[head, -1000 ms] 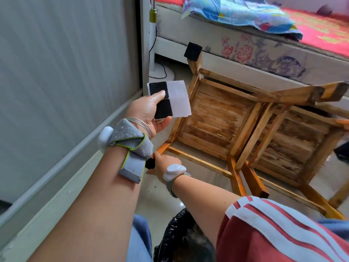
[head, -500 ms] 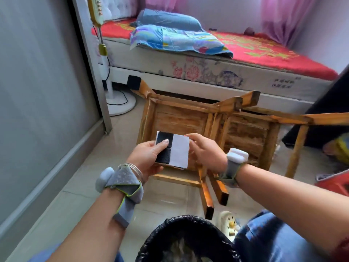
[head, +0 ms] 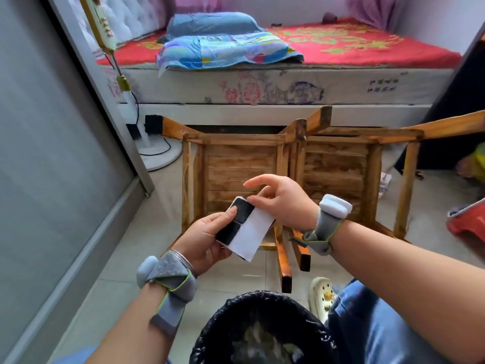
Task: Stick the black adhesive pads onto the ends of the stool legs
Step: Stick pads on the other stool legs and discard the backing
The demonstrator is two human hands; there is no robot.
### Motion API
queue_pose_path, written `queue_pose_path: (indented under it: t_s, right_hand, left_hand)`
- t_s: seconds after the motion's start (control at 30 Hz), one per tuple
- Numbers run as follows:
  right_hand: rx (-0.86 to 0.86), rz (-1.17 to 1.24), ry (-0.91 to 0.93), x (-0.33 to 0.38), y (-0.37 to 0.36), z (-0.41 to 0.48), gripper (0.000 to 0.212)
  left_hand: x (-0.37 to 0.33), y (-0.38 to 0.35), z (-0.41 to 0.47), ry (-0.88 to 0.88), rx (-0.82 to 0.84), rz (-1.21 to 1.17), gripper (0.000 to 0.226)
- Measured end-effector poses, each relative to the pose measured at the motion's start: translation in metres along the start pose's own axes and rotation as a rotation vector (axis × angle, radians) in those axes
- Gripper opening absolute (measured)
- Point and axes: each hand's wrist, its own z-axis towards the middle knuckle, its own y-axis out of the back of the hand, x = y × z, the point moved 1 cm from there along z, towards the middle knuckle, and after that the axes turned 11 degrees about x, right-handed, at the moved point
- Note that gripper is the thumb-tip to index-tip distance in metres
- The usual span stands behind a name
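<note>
My left hand (head: 207,239) grips a white backing sheet (head: 249,232) that carries two black adhesive pads, with the thumb lying on the sheet. My right hand (head: 280,200) pinches the top corner of the upper black pad (head: 242,210); its index finger sticks out straight. Two wooden stools lie on their sides on the floor, the left stool (head: 236,164) and the right stool (head: 349,164), undersides facing me. The far left leg end of the left stool wears a black pad (head: 153,124). The near leg ends (head: 287,281) show bare wood.
A black-lined waste bin (head: 262,329) stands right below my hands. A bed (head: 262,74) runs along the back, a fan base with cable (head: 157,156) at back left, a grey wall on the left. A white slipper (head: 321,295) and a red object (head: 469,227) lie on the right.
My right hand left the stool leg at lower left and came up to the sheet, where it now pinches the upper pad's corner. The view rose and swung right.
</note>
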Motion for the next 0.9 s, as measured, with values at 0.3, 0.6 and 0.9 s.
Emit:
queue_pose_path:
  t_s: [0.3, 0.6, 0.9]
  right_hand:
    - [-0.069, 0.123, 0.061, -0.006, 0.002, 0.000, 0.030]
    - [0.065, -0.013, 0.116, -0.004, -0.003, 0.000, 0.050]
    - [-0.043, 0.015, 0.119, -0.010, -0.005, 0.005, 0.023]
  left_hand:
    - [-0.001, 0.001, 0.010, -0.270, -0.051, -0.357, 0.023]
    - [0.000, 0.008, 0.012, -0.262, -0.063, -0.311, 0.034]
    - [0.004, 0.015, 0.016, -0.216, -0.136, -0.253, 0.033]
